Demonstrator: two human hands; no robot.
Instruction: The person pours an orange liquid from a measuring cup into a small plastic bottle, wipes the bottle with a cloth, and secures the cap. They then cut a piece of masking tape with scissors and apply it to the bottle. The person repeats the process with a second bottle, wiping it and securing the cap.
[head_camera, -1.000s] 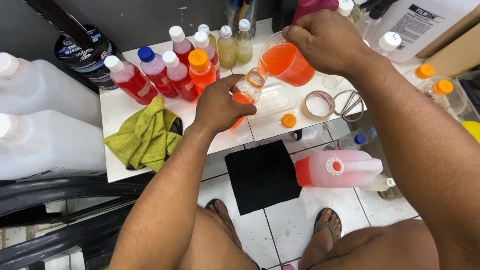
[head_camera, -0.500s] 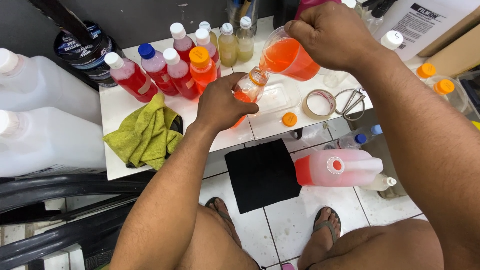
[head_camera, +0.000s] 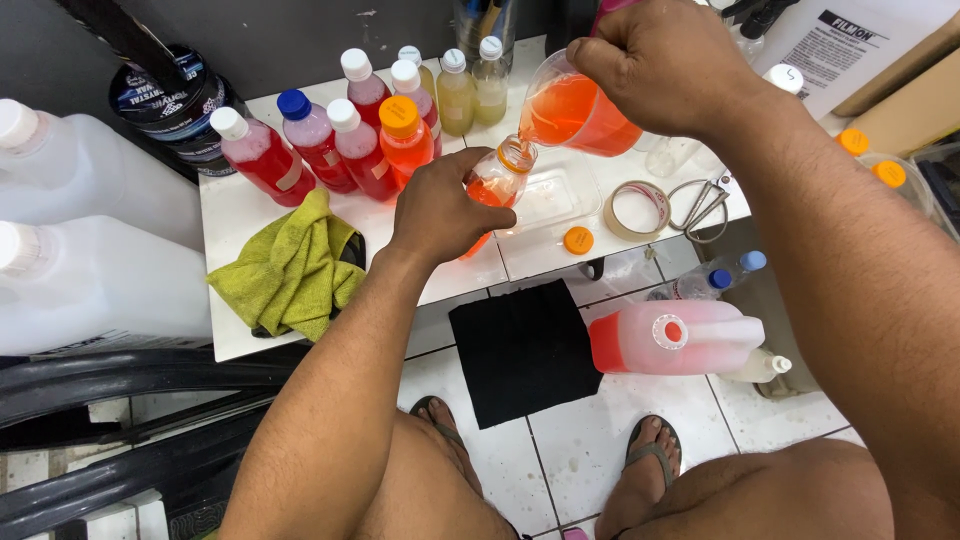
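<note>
jug (head_camera: 580, 112) tipped further, small bottle (head_camera: 497, 180) fuller

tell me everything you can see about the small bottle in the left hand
The small bottle is clear plastic, uncapped, partly filled with orange-red liquid. It is tilted, its open mouth up against the spout of the clear jug that the right hand tips over it. The left hand wraps its lower body, hiding the base. It is held above the white table, beside a loose orange cap.
</note>
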